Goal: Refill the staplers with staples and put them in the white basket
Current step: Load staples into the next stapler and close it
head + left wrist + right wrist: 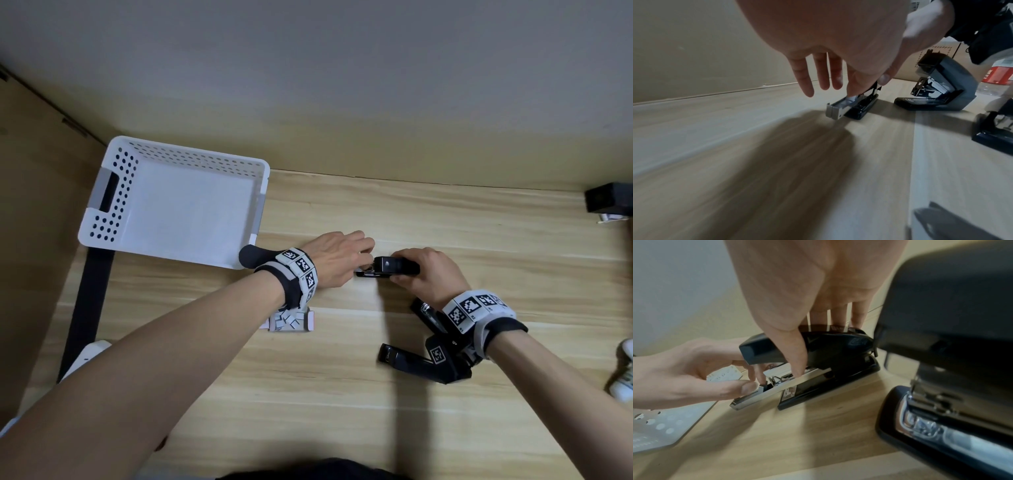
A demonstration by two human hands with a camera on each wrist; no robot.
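Right hand: my right hand [426, 274] is curled over the black stapler [394, 266], thumb on the near side and fingers over the far side, pinning it to the tabletop [342, 394].
Left hand: my left hand [337, 258] pinches at the metal staple tray [764, 391] that sticks out of the stapler's front; thumb and forefinger are closed on something small there, the other fingers loosely spread. Probably a strip of staples, but I can't confirm it.
Where things are: the stapler in work sits mid-tabletop, right of the white basket [113, 219], which holds no stapler I can see. Two more staplers [404, 359] lie hinged open near my right wrist. The box of staples [291, 320] is just beside my left wrist.
Handling: I judge the stapler stiff and fairly heavy for its size, with a glossy plastic top that could slip, so I'd grip the body by its sides, behind the tray. The tray looks thin and sprung, so it may snap shut on my fingertips. Staple strips are brittle and break into short pieces, so a light pinch along their sides is best.
Hard to see: from the head view my left hand covers the tray. The right wrist view is half blocked by a blurred open stapler. Whether staples are already seated in the tray I can't make out.
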